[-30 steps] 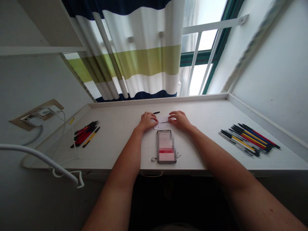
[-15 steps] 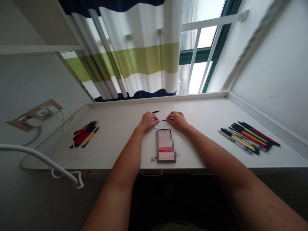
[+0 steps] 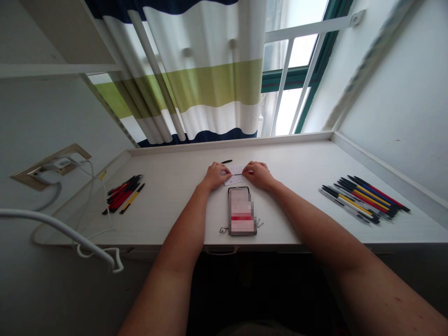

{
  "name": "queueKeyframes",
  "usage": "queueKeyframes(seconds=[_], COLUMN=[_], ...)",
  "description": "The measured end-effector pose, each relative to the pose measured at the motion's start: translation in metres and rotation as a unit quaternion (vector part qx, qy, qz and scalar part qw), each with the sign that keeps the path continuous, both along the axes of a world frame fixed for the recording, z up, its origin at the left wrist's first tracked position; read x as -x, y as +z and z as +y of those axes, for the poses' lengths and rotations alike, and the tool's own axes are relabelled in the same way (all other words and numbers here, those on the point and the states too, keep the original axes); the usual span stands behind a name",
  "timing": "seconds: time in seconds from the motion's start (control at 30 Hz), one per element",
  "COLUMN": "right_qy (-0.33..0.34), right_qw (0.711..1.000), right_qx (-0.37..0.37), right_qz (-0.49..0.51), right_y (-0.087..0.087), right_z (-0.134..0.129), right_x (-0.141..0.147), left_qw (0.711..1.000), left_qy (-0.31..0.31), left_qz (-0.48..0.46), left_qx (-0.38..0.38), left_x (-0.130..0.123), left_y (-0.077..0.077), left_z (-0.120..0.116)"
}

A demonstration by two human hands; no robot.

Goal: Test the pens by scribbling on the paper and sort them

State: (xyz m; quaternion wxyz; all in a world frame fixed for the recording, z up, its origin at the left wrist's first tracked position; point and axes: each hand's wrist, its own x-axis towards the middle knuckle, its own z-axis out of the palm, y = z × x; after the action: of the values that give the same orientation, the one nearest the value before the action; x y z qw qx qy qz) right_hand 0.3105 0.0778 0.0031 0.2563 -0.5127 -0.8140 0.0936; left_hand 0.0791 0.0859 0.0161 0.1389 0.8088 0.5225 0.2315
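L hand + R hand pinching thin dk rod over paper, closer tog. vs earlier

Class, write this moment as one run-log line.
left hand: at left end of thin dark rod | right hand: pinching rod | paper: beneath rod | phone: nearer person

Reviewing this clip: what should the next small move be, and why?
Probably a small push by the left hand, easing the thin dark rod straight toward the red piece in the right hand: the rod bridges both hands' fingertips above the printed paper. Whether rod and red piece are joined, I can't tell.
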Motion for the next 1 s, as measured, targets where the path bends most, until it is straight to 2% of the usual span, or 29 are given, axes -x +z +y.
queueKeyframes(seconds=[0.23, 0.57, 0.8, 0.9, 1.0], right_qy=[0.000, 0.010, -0.007, 0.013, 0.022], right_qw=[1.000, 1.000, 1.000, 0.999, 0.999], right_qx=[0.020, -0.007, -0.026, -0.031, -0.034], right_qz=[0.004, -0.004, -0.008, -0.003, 0.018], right_y=[0.002, -0.002, -0.006, -0.004, 0.002], right_z=[-0.001, -0.001, -0.001, -0.002, -0.002], right_x=[0.001, 0.007, 0.014, 0.016, 0.005], left_qw=[1.000, 1.000, 0.999, 0.999, 0.999], left_qy=[-0.007, -0.021, -0.028, -0.043, -0.045], left_qz=[-0.003, 0.017, 0.009, 0.000, -0.015], left_qx=[-0.006, -0.001, -0.011, -0.011, -0.008], left_x=[0.001, -0.009, -0.019, -0.025, -0.025], left_y=[-0.003, -0.002, 0.001, 0.000, -0.002], left_z=[0.002, 0.001, -0.005, -0.005, -0.004])
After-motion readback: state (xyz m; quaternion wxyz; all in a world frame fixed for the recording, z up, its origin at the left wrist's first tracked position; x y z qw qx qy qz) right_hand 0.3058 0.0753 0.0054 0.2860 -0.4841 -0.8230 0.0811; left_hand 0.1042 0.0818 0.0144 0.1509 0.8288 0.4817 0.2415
